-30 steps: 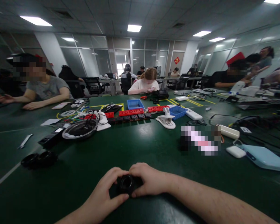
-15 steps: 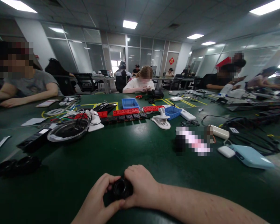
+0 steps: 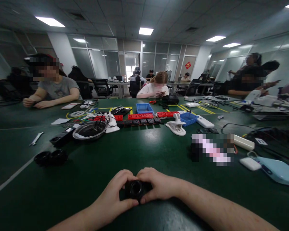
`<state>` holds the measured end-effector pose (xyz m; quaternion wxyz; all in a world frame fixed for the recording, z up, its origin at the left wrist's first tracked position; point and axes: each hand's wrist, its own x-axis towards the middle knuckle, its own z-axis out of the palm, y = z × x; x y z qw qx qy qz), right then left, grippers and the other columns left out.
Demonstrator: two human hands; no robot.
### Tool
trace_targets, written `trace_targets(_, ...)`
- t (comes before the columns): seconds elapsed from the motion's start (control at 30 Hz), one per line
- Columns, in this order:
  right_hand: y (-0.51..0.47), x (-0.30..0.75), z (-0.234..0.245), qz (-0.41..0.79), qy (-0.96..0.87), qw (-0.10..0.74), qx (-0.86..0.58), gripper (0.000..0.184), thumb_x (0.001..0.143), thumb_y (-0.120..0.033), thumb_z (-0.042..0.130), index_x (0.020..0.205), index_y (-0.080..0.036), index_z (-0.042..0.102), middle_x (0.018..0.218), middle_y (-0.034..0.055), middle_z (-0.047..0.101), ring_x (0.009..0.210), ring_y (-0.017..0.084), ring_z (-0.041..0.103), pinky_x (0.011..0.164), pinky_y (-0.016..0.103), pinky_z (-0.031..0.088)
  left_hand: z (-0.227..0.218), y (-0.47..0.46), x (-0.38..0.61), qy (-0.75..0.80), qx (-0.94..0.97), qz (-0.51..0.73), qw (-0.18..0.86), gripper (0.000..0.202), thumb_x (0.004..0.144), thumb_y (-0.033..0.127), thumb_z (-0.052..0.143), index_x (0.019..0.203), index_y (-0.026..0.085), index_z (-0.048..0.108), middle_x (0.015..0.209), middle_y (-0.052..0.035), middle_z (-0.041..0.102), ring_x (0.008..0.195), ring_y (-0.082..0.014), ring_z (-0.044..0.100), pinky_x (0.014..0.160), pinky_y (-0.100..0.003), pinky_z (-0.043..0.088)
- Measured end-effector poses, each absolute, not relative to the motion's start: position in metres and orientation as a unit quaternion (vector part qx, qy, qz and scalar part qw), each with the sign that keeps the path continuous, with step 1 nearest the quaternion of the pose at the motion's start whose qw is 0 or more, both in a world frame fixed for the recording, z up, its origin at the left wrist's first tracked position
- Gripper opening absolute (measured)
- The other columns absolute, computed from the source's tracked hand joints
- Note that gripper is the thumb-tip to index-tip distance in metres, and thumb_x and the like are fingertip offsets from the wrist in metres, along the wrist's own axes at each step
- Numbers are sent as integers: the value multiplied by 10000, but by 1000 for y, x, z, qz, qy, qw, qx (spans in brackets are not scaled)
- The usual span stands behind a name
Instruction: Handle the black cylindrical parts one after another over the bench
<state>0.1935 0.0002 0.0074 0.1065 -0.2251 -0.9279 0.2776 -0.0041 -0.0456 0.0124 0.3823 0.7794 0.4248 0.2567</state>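
Observation:
A small black ring-shaped part [image 3: 136, 189] with a round opening sits low on the green table [image 3: 106, 186], close to the front edge. My left hand [image 3: 119, 189] curls around its left side, thumb below and fingers above. From the other side, my right hand [image 3: 156, 184] grips it with thumb and fingers. Both hands hold the part between them, and its underside is hidden. Two similar black ring-shaped parts [image 3: 51, 158] lie together at the left.
Beyond the hands are a metal bowl [image 3: 89, 137], a white clip base [image 3: 175, 128], red socket strips [image 3: 141, 115] and blue trays [image 3: 144, 108]. A wrench [image 3: 36, 138] lies left. At right are a light blue case [image 3: 279, 170] and cables. Other people sit around the table.
The view has turned left, so the table items appear farther right. My right hand has shifted off the part's top to its right side, with the fingers more spread.

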Motion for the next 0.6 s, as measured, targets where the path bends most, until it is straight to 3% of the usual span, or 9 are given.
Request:
trace_targets(0.23, -2, 190, 6, 284, -914, 101, -272, 405, 589, -414, 752, 867, -177, 577, 788, -19, 553, 737, 147, 513, 678, 251, 380, 7, -46, -2, 442, 775, 236, 386, 296, 690, 309, 658, 956, 219, 566, 883, -18, 521, 800, -199, 487, 683, -275, 403)
trace_targets(0.43, -12, 184, -1, 197, -914, 114, -336, 492, 484, -544, 742, 736, -181, 525, 713, -24, 534, 657, 143, 483, 621, 260, 345, -7, -45, -5, 449, 779, 229, 373, 359, 652, 442, 685, 918, 226, 577, 844, -15, 520, 763, -205, 489, 655, -272, 402)
trace_targets(0.6, -19, 178, -8, 143, -912, 113, -366, 514, 495, -613, 688, 707, -182, 506, 714, 0, 557, 654, 167, 505, 609, 280, 351, -7, -47, -4, 463, 774, 223, 369, 322, 638, 381, 701, 880, 208, 577, 838, -17, 520, 761, -209, 496, 642, -272, 402)
